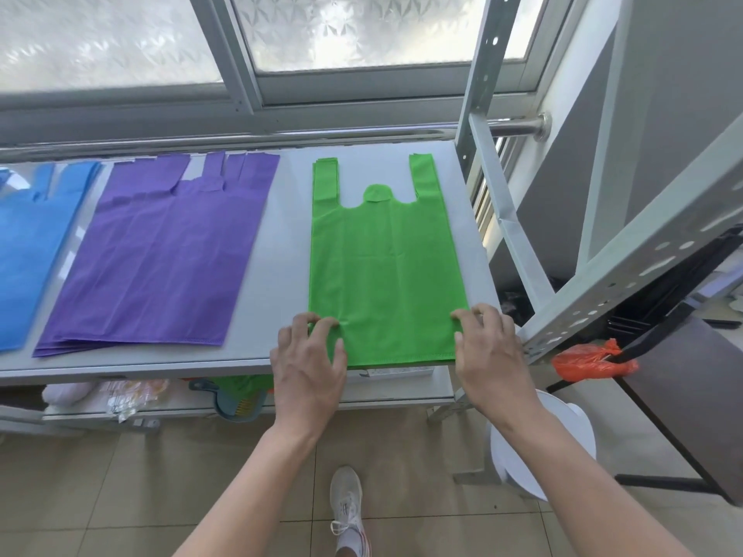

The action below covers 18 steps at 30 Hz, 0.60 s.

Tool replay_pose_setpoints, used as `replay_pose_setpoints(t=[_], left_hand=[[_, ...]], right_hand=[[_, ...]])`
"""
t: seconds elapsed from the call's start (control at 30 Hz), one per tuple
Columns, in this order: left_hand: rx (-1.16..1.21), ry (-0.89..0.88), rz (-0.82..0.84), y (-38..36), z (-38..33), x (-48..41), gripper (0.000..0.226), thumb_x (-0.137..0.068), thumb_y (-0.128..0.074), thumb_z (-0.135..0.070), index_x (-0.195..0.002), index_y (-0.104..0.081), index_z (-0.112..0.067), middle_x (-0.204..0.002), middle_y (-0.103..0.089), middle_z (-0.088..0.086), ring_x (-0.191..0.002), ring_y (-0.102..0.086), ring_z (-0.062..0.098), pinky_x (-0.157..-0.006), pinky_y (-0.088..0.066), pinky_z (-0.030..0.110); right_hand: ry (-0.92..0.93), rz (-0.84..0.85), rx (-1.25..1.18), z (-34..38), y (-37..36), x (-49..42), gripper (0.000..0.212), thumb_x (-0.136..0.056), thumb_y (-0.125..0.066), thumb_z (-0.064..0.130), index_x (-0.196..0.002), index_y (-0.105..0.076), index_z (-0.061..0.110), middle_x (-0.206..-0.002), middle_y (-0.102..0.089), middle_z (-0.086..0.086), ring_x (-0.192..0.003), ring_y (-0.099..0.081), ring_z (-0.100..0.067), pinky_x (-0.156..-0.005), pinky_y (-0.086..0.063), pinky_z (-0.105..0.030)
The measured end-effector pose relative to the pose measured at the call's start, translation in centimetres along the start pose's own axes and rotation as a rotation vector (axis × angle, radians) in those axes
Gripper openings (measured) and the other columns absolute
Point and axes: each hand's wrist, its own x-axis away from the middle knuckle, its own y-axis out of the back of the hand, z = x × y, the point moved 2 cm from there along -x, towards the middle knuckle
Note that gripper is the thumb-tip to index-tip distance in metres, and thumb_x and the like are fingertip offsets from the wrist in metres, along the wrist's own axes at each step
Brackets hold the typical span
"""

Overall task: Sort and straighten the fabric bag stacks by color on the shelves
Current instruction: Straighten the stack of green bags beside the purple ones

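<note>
Under frosted window (362,30), grey shelf (289,235)

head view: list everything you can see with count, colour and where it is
green bag stack: 1, green, right end of shelf top, handles toward window
purple bag stack: 1, purple, middle of shelf top, edges fanned
blue bag stack: 1, blue, left end, cut off by frame
shelf top: 1, pale grey, under the stacks
frosted window: 1, grey frame, behind shelf
orange plastic bag: 1, orange, right of shelf's front post
white round container: 1, white, floor below right forearm
blue basket: 1, blue, lower shelf, green fabric inside
white shoe: 1, white, floor, bottom centre
left hand: 1, holds green stack's near left corner
right hand: 1, holds its near right corner
</note>
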Motion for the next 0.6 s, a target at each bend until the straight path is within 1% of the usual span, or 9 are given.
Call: replay_pose_setpoints(t=[0.1, 0.2, 0.23, 0.3, 0.4, 0.47, 0.53, 0.6], left_hand=[[-0.048, 0.043, 0.009, 0.5, -0.4, -1.0, 0.021, -0.094, -0.065, -0.028, -0.114, -0.068, -0.022, -0.118, -0.054, 0.001, -0.112, -0.05, 0.024, -0.093, -0.04, 0.042], [-0.018, 0.109, 0.046, 0.9, -0.7, -3.2, 0.017, -0.092, -0.067, -0.035, -0.1, -0.065, -0.02, -0.114, -0.048, 0.001, -0.114, -0.045, 0.024, -0.098, -0.038, 0.042], [-0.007, 0.137, 0.061, 0.9, -0.6, -4.0, 0.019, -0.091, -0.067, -0.038, -0.095, -0.064, -0.019, -0.115, -0.047, 0.002, -0.114, -0.045, 0.025, -0.1, -0.039, 0.044], [0.012, 0.185, 0.086, 0.8, -0.4, -6.2, 0.026, -0.091, -0.065, -0.042, -0.094, -0.061, -0.017, -0.118, -0.046, 0.005, -0.115, -0.044, 0.027, -0.101, -0.039, 0.046], [-0.021, 0.196, 0.075, 0.2, -0.7, -11.0, 0.038, -0.092, -0.062, -0.048, -0.104, -0.061, -0.012, -0.124, -0.049, 0.012, -0.118, -0.046, 0.031, -0.103, -0.041, 0.049], [-0.073, 0.18, 0.059, -0.5, -1.3, -15.1, 0.053, -0.096, -0.058, -0.053, -0.121, -0.057, -0.006, -0.133, -0.049, 0.017, -0.125, -0.045, 0.035, -0.105, -0.042, 0.051], [-0.102, 0.171, 0.046, -1.6, -1.9, -19.5, 0.069, -0.098, -0.055, -0.058, -0.139, -0.047, -0.004, -0.144, -0.045, 0.02, -0.135, -0.042, 0.036, -0.11, -0.04, 0.051], [-0.08, 0.174, 0.031, -2.8, -2.7, -24.0, 0.084, -0.096, -0.055, -0.063, -0.151, -0.034, -0.003, -0.152, -0.04, 0.021, -0.142, -0.038, 0.037, -0.113, -0.039, 0.051]], right_hand=[[-0.005, 0.039, 0.022, 0.4, 0.6, -0.8, 0.028, -0.101, -0.053, 0.021, -0.127, -0.059, 0.013, -0.128, -0.05, -0.01, -0.11, -0.046, -0.028, -0.09, -0.044, -0.043], [-0.011, 0.072, 0.049, 0.9, 1.3, -2.4, 0.021, -0.102, -0.052, 0.027, -0.117, -0.055, 0.012, -0.125, -0.049, -0.011, -0.104, -0.041, -0.024, -0.086, -0.042, -0.039], [-0.018, 0.079, 0.051, 1.1, 1.5, -3.1, 0.022, -0.102, -0.052, 0.028, -0.116, -0.053, 0.012, -0.124, -0.049, -0.011, -0.104, -0.041, -0.024, -0.087, -0.043, -0.039], [-0.042, 0.096, 0.046, 1.4, 1.6, -4.8, 0.029, -0.102, -0.053, 0.031, -0.122, -0.051, 0.01, -0.127, -0.05, -0.014, -0.111, -0.044, -0.028, -0.092, -0.045, -0.043], [-0.092, 0.113, 0.011, 2.1, 1.1, -8.9, 0.045, -0.103, -0.053, 0.038, -0.136, -0.044, 0.008, -0.136, -0.047, -0.02, -0.126, -0.043, -0.035, -0.104, -0.044, -0.05], [-0.138, 0.095, -0.027, 2.6, 0.7, -12.8, 0.057, -0.102, -0.054, 0.043, -0.143, -0.039, 0.007, -0.144, -0.043, -0.023, -0.134, -0.039, -0.038, -0.11, -0.041, -0.054], [-0.184, 0.052, -0.069, 3.0, 0.4, -17.3, 0.067, -0.101, -0.056, 0.047, -0.149, -0.035, 0.006, -0.151, -0.039, -0.025, -0.141, -0.036, -0.041, -0.114, -0.038, -0.052], [-0.218, -0.015, -0.099, 3.2, 0.4, -22.1, 0.081, -0.098, -0.06, 0.052, -0.154, -0.029, 0.003, -0.155, -0.038, -0.026, -0.144, -0.036, -0.041, -0.116, -0.035, -0.048]])
